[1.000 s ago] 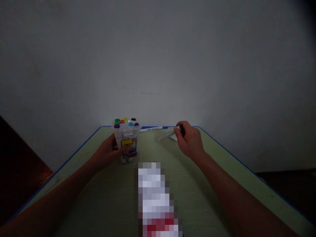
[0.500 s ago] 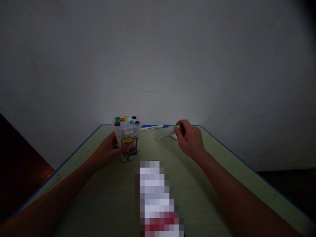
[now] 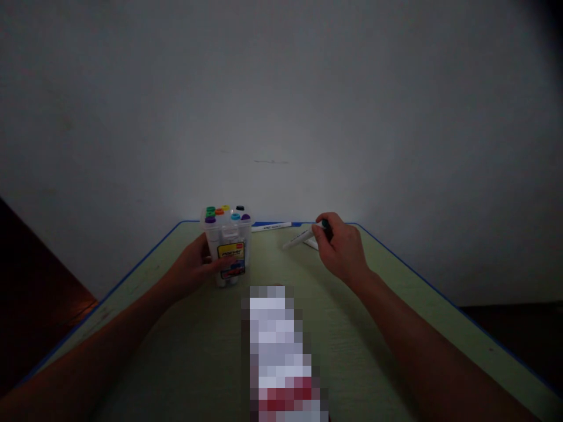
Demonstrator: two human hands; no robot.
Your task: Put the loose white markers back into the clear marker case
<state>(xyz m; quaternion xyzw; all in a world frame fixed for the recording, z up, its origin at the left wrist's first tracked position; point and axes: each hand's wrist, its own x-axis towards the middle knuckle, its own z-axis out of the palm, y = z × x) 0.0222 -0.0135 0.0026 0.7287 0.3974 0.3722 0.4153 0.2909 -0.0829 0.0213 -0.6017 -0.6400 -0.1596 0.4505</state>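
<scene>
While left hand grips marker tub, right hand holds marker, second marker lies behind

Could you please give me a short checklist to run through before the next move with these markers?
1. Left hand on the clear plastic marker case: ok, fingers across its front.
2. Case upright on the green table: ok.
3. Right hand gripping the white marker: ok.
4. That marker's dark green cap seated: cannot tell, fingers cover it.
5. Loose marker away from the far edge: not ok, it lies beside the blue rim.
6. Blurred foreground object: cannot tell.
</scene>
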